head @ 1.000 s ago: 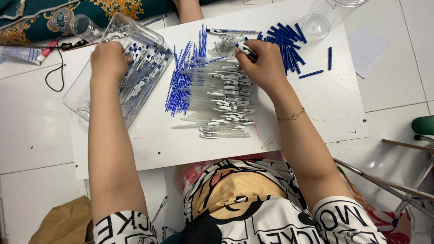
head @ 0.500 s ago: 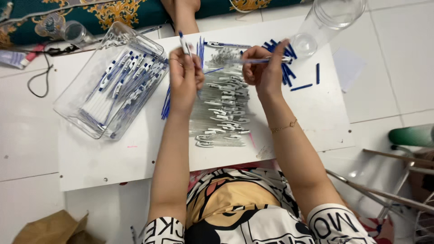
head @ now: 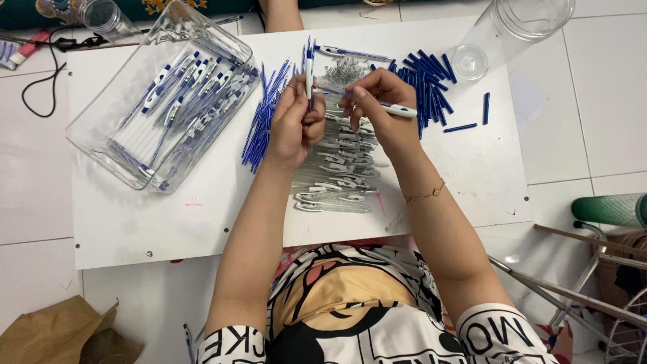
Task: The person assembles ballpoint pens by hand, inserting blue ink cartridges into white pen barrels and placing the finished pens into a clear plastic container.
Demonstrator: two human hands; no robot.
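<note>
- Board (head: 168,222), white, flat on floor — carries all parts.
- Clear bin (head: 108,145) at left, filled with finished pens.
- Left hand (head: 295,125) clenched on upright pen (head: 309,64).
- Right hand (head: 377,108) pinching white pen barrel (head: 399,110) above barrel pile.

Left hand (head: 296,121) left the clear tray (head: 101,135) — now beside right hand (head: 374,101), gripping a pen (head: 309,67)

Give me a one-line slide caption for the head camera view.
Left hand and right hand hold pen parts above a white board beside a clear tray of pens.
</note>
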